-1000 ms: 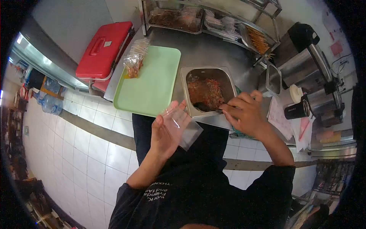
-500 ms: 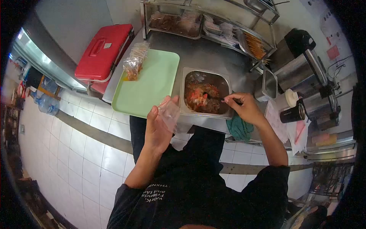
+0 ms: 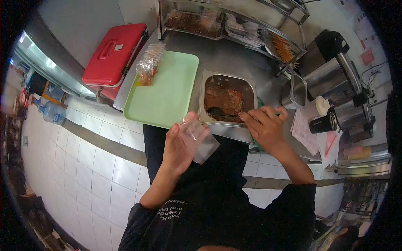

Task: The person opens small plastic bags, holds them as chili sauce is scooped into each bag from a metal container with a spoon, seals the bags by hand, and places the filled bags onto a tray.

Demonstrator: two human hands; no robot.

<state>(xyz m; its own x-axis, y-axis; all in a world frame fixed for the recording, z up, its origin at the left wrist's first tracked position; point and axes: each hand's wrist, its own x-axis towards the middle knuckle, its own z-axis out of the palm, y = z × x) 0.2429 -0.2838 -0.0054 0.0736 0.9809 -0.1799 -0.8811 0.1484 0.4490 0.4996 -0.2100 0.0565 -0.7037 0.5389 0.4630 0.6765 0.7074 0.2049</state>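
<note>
In my left hand (image 3: 172, 154) is a small clear plastic bag (image 3: 206, 147), held between thumb and fingers in front of the table edge. A steel pan (image 3: 202, 94) to its upper right contains chunky reddish-brown sauce (image 3: 224, 96). My right hand (image 3: 267, 129) grips the handle of a dark spoon (image 3: 215, 112) at the pan's near right rim; the bowl of the spoon rests in the sauce. Left of the pan lies a light green tray (image 3: 173, 88), with several filled clear bags (image 3: 147, 71) lined up along its left side.
A red cooler box (image 3: 113, 54) stands left of the steel table (image 3: 217, 54). Trays of packed food (image 3: 194, 27) and skewers (image 3: 280, 46) sit on the rack behind. To the right are a steel container (image 3: 296, 92), a black cup (image 3: 322, 124) and papers (image 3: 305, 131).
My right hand has moved down and turned over the spoon, whose bowl now shows in the pan's near left part. The bag has swung out to the right; the sauce looks more evenly mixed.
</note>
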